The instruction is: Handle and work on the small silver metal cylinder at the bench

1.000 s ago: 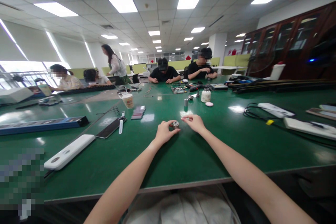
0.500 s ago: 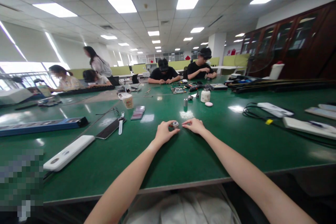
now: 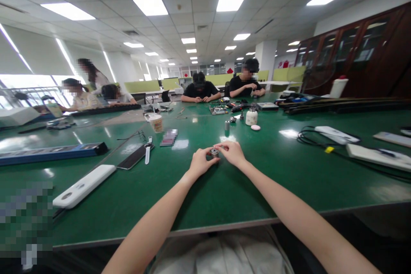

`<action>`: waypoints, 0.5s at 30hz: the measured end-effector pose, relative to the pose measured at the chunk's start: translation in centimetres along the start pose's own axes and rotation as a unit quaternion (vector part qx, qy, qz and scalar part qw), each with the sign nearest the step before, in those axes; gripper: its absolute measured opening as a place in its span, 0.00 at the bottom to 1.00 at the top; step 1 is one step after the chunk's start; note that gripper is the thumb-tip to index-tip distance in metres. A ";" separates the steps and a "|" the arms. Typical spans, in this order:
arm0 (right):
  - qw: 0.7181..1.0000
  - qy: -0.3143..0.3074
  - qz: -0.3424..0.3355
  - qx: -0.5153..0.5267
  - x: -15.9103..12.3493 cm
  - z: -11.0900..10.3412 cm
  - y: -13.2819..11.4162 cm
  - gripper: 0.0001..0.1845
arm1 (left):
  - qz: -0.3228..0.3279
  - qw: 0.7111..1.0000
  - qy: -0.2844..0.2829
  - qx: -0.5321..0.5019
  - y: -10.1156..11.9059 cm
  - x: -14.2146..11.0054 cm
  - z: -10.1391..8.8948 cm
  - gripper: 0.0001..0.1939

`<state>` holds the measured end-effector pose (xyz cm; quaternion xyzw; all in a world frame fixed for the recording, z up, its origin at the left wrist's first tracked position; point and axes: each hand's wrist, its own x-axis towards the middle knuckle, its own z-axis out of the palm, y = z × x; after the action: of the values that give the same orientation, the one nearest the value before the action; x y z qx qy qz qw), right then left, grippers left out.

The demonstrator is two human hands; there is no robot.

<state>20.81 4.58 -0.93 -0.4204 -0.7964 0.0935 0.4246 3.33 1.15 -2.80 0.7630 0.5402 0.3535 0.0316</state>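
A small silvery metal cylinder [image 3: 215,153] with a round top stands on the green table in front of me. My left hand [image 3: 201,160] is curled around its left side, thumb in front and fingers behind. My right hand [image 3: 233,153] reaches over from the right, its fingertips pinched together at the cylinder's upper edge. Whatever those fingertips hold, if anything, is too small to make out. Farther back, another metal cylinder [image 3: 227,125] stands upright. To its right are a white jar [image 3: 251,117] and a round pinkish lid [image 3: 255,127].
Left of my hands lie a phone [image 3: 136,157], a white watch [image 3: 148,150], a white power strip [image 3: 84,186] and a paper cup [image 3: 156,123]. On the right, black cables [image 3: 308,137] run beside white devices. Several people sit or stand around the far side.
My right hand has moved left, from beside the cylinder to its top. My left hand stays around it. A standing person at the far left has leaned leftward and down.
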 end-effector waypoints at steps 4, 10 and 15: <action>1.000 -0.008 -0.007 -0.003 0.0 0.0 0.0 0.13 | 0.002 1.000 0.003 0.000 -0.1 0.0 0.1 0.26; 1.000 -0.017 -0.006 0.015 -0.1 0.2 -0.1 0.14 | 0.004 1.000 0.004 0.004 -0.2 0.0 0.2 0.26; 1.000 -0.022 -0.015 -0.002 -0.3 0.2 -0.5 0.15 | 0.001 1.000 0.002 -0.001 0.0 0.0 0.1 0.25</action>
<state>20.42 4.07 -0.96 -0.4070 -0.8120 0.0944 0.4076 3.36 1.15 -2.90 0.7630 0.5390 0.3555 0.0304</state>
